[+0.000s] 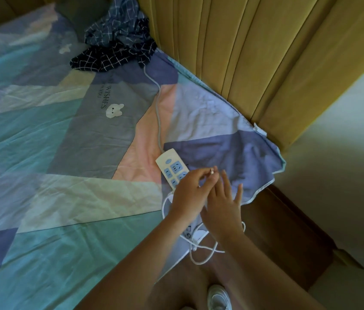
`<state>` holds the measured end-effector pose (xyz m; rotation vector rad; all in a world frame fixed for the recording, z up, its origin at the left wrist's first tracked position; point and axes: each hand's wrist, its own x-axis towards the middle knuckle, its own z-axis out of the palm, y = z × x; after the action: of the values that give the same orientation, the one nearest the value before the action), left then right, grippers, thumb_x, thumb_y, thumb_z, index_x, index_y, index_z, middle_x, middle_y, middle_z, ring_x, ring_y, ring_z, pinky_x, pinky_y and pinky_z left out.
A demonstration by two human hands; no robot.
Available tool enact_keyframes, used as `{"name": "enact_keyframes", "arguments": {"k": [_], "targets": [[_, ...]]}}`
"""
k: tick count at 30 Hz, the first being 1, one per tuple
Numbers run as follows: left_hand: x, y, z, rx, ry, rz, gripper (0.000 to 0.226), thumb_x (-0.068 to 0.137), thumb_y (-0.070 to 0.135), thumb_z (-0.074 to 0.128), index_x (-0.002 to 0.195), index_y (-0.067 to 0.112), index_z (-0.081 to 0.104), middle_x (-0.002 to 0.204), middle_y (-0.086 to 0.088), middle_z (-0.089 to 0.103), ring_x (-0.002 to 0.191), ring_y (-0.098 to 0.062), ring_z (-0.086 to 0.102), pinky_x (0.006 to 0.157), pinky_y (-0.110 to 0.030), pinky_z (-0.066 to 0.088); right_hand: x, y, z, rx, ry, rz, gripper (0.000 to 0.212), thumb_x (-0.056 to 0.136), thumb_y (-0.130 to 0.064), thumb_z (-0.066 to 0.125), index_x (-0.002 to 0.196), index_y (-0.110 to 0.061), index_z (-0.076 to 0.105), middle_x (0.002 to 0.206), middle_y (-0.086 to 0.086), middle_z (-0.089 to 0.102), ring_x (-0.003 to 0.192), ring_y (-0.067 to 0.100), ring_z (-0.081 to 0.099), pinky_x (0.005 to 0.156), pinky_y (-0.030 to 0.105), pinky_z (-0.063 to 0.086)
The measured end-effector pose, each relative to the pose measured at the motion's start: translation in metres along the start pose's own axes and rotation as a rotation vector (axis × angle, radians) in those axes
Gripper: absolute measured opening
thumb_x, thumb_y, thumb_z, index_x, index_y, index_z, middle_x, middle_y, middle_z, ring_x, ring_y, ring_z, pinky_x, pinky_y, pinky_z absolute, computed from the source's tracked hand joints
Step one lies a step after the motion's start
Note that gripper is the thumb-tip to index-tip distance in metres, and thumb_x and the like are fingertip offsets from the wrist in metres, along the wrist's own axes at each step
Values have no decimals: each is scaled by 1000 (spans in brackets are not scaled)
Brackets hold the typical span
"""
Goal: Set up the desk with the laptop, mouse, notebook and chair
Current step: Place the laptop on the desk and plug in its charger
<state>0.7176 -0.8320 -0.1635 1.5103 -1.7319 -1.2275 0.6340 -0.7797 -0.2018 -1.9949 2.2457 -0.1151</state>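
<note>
I look down at a bed, not a desk; no laptop, mouse, notebook or chair shows. A white power strip (172, 167) with blue sockets lies on the bedsheet (64, 135) near the bed's corner. My left hand (190, 193) pinches the small metal-tipped plug end (212, 171) of a white charging cable (201, 249) just right of the strip. The cable hangs in loops below both hands, over the bed's edge. My right hand (223, 204) is beside the left, fingers spread, holding nothing that I can see.
A grey cord (158, 113) runs from the power strip up to a heap of dark checked clothes (118, 45). A padded yellow headboard (255, 63) stands on the right. A dark wooden bedside cabinet (288, 238) sits below the bed corner. My shoe (218, 296) shows at the bottom.
</note>
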Motion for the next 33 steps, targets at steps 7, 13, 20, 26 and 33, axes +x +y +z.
{"name": "enact_keyframes", "arguments": {"k": [7, 13, 20, 26, 33], "targets": [[-10, 16, 22, -117, -49, 86, 7, 81, 17, 74, 87, 17, 72, 87, 15, 66, 84, 6, 60, 78, -8, 41, -40, 13, -22, -181, 91, 121, 88, 62, -37, 77, 137, -6, 42, 150, 17, 35, 140, 32, 30, 101, 67, 31], [-47, 40, 42, -151, -54, 200, 8, 89, 19, 64, 97, 18, 63, 85, 19, 66, 88, 3, 63, 81, -19, 48, -103, 40, -60, -220, 198, 102, 65, 80, -47, 61, 138, -20, 46, 148, 11, 40, 135, 27, 40, 101, 65, 30], [-103, 98, 111, -182, -296, 408, 22, 90, 18, 64, 112, 15, 66, 76, 4, 73, 70, -5, 69, 73, -30, 57, -191, 113, -126, -265, 186, 355, 58, 85, -43, 53, 137, -19, 46, 150, 8, 38, 139, 24, 34, 107, 62, 25], [-185, 142, 166, -108, -507, 650, 25, 87, 24, 68, 110, 14, 71, 87, 5, 75, 76, 0, 67, 73, -20, 56, -292, 166, -156, -307, 199, 534, 64, 83, -37, 62, 139, -12, 44, 148, 8, 42, 139, 24, 34, 109, 60, 26], [-253, 158, 232, -21, -599, 807, 28, 81, 26, 74, 108, 21, 73, 83, 5, 72, 73, -11, 65, 66, -24, 52, -389, 211, -153, -346, 151, 720, 67, 80, -35, 66, 138, -9, 43, 141, 12, 49, 131, 28, 46, 104, 59, 33]]}}
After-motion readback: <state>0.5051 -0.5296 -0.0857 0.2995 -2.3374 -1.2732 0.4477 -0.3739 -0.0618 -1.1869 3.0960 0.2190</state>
